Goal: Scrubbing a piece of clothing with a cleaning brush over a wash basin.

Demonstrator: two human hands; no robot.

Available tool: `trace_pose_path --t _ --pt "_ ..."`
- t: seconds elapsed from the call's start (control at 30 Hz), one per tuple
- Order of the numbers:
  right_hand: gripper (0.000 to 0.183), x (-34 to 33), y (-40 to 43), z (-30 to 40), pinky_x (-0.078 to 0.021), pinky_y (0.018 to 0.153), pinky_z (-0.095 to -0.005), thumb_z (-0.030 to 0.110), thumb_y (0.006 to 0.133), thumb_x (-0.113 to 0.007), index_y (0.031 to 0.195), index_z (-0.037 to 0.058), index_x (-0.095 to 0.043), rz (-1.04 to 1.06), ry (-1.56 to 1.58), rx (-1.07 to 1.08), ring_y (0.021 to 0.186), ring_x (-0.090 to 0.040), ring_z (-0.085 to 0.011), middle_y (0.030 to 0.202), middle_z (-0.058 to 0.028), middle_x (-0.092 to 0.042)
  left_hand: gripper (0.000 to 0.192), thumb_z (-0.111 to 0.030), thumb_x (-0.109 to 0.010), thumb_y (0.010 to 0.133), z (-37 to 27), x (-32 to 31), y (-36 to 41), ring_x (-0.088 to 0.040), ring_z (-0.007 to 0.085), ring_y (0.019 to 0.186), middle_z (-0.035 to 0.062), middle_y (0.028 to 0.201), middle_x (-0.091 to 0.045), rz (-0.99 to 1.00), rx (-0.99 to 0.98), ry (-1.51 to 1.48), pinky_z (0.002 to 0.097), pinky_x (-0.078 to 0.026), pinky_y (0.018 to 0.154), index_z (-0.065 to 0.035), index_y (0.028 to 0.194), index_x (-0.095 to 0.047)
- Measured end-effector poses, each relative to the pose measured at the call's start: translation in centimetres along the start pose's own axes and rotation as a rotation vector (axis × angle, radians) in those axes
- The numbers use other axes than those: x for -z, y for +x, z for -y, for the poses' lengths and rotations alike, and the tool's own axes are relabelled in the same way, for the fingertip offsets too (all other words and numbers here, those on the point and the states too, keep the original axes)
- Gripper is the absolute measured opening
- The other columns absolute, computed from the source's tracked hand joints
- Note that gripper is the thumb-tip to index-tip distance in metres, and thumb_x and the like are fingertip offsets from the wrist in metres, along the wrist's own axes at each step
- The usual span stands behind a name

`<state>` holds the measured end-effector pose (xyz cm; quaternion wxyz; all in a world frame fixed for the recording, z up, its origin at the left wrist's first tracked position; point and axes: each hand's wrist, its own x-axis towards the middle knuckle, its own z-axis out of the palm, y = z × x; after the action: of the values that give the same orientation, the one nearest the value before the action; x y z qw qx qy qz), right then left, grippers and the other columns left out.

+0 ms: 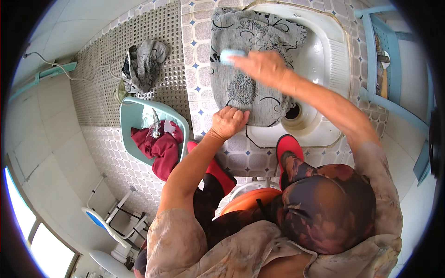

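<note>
A grey patterned cloth (243, 88) with dark curls and flower motifs lies spread over tiles and partly over a white squat toilet (337, 73). On its upper left part my right hand (264, 67) holds a pale blue block-shaped object (232, 56), blurred, perhaps a soap bar or a brush. My left hand (230, 121) is closed on the lower left edge of the cloth. Its fingers are curled under, so how much fabric they grip is partly hidden. The toilet's drain hole (292, 112) shows beside the cloth's lower right edge.
Left of the cloth, a light green basin (125, 139) holds dark red cloth (161, 146) under a metal tap (155, 127). Crumpled grey laundry (144, 64) lies on a perforated mat (174, 38). At right stands a blue rack (399, 113) holding a wooden-handled tool (384, 83). My red shoes (290, 147) flank the toilet's near edge.
</note>
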<state>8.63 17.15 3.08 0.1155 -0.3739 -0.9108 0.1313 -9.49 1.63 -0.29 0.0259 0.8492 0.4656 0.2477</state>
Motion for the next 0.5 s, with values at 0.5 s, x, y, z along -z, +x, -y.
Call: trace_pose_path --t 0.5 --pt "0.034 -2.7 -1.6 3.8 -0.0492 0.041 -0.0355 0.034 0.094 -0.052 0.127 0.0375 -0.056 0.1 0.102 0.27 0.049 -0.059 -0.0227 0.067 -0.0059 -0.056 0.038 -0.019 -0.079 0.068 0.2 0.1 0.4 -0.051 0.0172 0.048 -0.0006 0.055 -0.048 -0.104 -0.012 -0.079 0.0314 -0.037 0.041 -0.0162 0.063 -0.041"
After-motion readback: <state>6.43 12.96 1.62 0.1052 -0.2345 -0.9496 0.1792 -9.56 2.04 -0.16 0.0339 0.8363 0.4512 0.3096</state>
